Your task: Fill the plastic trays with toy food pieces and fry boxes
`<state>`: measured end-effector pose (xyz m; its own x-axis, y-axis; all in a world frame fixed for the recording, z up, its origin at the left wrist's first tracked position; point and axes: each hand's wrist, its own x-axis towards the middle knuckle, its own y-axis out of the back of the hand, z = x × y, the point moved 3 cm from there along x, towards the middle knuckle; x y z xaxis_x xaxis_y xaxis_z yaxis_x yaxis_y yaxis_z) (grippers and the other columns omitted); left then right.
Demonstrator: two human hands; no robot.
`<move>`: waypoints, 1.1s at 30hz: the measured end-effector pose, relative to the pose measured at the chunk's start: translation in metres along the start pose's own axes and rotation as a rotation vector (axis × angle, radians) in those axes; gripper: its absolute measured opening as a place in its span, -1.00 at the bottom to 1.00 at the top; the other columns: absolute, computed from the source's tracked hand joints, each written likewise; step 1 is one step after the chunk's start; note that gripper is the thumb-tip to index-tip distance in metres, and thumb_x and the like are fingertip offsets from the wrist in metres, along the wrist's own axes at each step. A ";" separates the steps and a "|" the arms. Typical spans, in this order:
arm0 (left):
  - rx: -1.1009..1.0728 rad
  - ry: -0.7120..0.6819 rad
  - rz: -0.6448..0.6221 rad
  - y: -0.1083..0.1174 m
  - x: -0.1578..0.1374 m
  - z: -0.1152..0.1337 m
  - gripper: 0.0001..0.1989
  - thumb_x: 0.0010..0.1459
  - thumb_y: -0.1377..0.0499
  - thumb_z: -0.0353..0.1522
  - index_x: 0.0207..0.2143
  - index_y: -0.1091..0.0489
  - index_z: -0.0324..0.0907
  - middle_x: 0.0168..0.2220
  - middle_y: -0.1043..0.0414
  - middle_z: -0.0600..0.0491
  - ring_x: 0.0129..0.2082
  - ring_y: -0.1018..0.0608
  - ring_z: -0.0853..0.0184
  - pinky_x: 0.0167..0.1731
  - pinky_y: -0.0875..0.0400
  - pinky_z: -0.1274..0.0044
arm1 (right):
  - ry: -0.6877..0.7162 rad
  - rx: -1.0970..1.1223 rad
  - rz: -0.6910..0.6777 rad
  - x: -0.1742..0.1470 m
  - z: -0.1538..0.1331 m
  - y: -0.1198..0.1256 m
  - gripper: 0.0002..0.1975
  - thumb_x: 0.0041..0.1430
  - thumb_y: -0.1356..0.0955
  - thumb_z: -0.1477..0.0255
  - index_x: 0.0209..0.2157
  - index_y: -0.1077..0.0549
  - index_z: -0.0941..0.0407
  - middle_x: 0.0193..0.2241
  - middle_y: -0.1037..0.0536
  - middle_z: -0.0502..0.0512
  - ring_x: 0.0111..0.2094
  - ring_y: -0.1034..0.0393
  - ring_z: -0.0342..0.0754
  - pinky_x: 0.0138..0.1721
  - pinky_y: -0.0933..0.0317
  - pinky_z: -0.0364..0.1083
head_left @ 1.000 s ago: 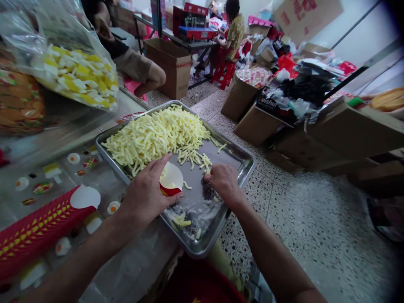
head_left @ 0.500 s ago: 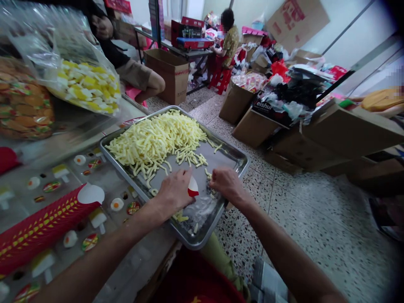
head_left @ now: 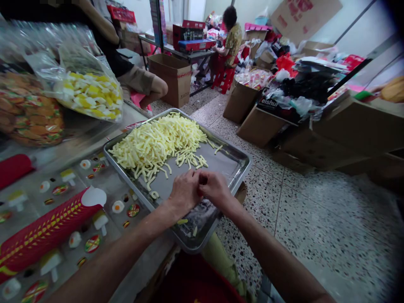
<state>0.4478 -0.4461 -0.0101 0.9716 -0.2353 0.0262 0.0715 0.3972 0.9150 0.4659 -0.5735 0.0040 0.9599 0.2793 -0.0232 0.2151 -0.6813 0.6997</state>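
My left hand (head_left: 185, 190) is closed round a small red-and-white fry carton, mostly hidden now, with only a bit of red showing between the hands. Pressed up against it at the carton's mouth is my right hand (head_left: 215, 187), fingers pinched together; what they hold is hidden. Both hands are above a metal tray (head_left: 221, 168). A heap of pale yellow toy-like fries (head_left: 160, 136) fills the tray's far left part, and a few loose pieces (head_left: 189, 230) lie near its close corner.
On the table at left lies a nested stack of red fry cartons (head_left: 47, 229). Behind it stand a bag of yellow-and-white pieces (head_left: 91, 97) and a bag of burger-like pieces (head_left: 30, 111). Cardboard boxes (head_left: 261, 124) line the floor at right. Two people sit farther back.
My right hand has moved left from the tray surface to meet my left hand at the carton. The carton, visible before, is now mostly covered. The view has shifted slightly.
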 end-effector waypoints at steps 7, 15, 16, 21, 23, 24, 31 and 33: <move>-0.283 -0.180 0.126 0.004 -0.008 -0.012 -0.30 -0.10 -0.35 -0.46 0.16 -0.33 -0.11 0.08 -0.50 -0.06 0.06 -0.54 0.10 0.10 -0.40 0.29 | 0.076 0.458 -0.077 -0.015 -0.008 -0.012 -0.90 -0.05 -0.37 0.57 -0.52 -0.40 0.11 -0.53 -0.48 -0.05 -0.46 -0.36 -0.11 -0.38 -0.24 -0.16; -0.506 -0.039 0.207 0.021 0.008 -0.039 -0.06 -0.23 -0.53 -0.34 0.24 -0.28 -0.17 0.25 -0.37 -0.10 0.26 -0.41 0.12 0.29 -0.25 0.29 | 0.334 -0.078 0.038 0.060 0.029 0.036 -0.71 0.13 -0.42 0.49 -0.09 -0.60 0.11 -0.04 -0.57 0.17 -0.20 -0.47 -0.05 -0.16 -0.33 -0.08; -0.496 -0.016 0.191 0.022 0.008 -0.042 -0.01 -0.26 -0.55 -0.32 0.25 -0.26 -0.18 0.27 -0.36 -0.11 0.27 -0.40 0.11 0.29 -0.24 0.30 | 0.383 -0.209 -0.056 0.070 0.033 0.033 -0.70 0.13 -0.40 0.53 -0.09 -0.62 0.10 -0.01 -0.57 0.17 -0.14 -0.47 -0.03 -0.08 -0.30 -0.07; -0.354 0.117 0.077 0.021 0.004 -0.047 0.16 -0.37 -0.57 -0.17 0.31 -0.20 -0.17 0.25 -0.37 -0.15 0.21 -0.46 0.03 0.19 -0.36 0.30 | 0.317 -0.591 -0.201 0.090 0.045 0.018 -0.78 0.17 -0.33 0.58 -0.31 -0.65 0.16 -0.21 -0.63 0.22 -0.18 -0.50 -0.01 -0.10 -0.23 -0.11; -0.241 0.207 0.016 0.020 0.003 -0.045 0.15 -0.37 -0.56 -0.12 0.30 -0.22 -0.16 0.17 -0.45 -0.14 0.11 -0.53 0.00 0.08 -0.43 0.30 | 0.247 -0.591 -0.132 0.086 0.045 0.015 -0.83 0.10 -0.37 0.58 -0.36 -0.64 0.20 -0.32 -0.63 0.22 -0.29 -0.50 -0.01 -0.22 -0.22 -0.11; -0.176 0.237 -0.006 0.020 0.002 -0.043 0.11 -0.36 -0.56 -0.12 0.27 -0.25 -0.16 0.13 -0.47 -0.14 0.07 -0.55 0.00 0.03 -0.45 0.31 | 0.208 -0.534 -0.091 0.083 0.045 0.014 -0.85 0.06 -0.39 0.58 -0.37 -0.64 0.21 -0.37 -0.63 0.20 -0.34 -0.49 -0.02 -0.27 -0.21 -0.12; 0.010 0.162 0.078 0.008 0.002 -0.021 -0.22 -0.10 -0.46 -0.24 0.17 -0.31 -0.17 0.06 -0.50 -0.10 0.03 -0.55 0.06 -0.04 -0.46 0.37 | 0.229 -0.028 -0.030 0.030 0.004 -0.007 -0.91 0.02 -0.41 0.60 -0.44 -0.60 0.17 -0.45 -0.58 0.04 -0.42 -0.40 -0.12 -0.35 -0.18 -0.18; -0.010 0.139 0.150 0.004 0.000 -0.017 -0.47 0.11 -0.29 -0.32 0.15 -0.33 -0.16 0.02 -0.52 -0.08 0.00 -0.57 0.11 -0.05 -0.46 0.39 | 0.281 -0.094 -0.062 0.017 -0.013 -0.012 -0.85 0.07 -0.36 0.62 -0.49 -0.56 0.17 -0.42 -0.57 0.08 -0.39 -0.38 -0.12 -0.32 -0.17 -0.16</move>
<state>0.4517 -0.4292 -0.0138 0.9932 -0.0483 0.1057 -0.0751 0.4273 0.9010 0.4773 -0.5522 0.0048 0.8556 0.5032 0.1215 0.2412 -0.5953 0.7665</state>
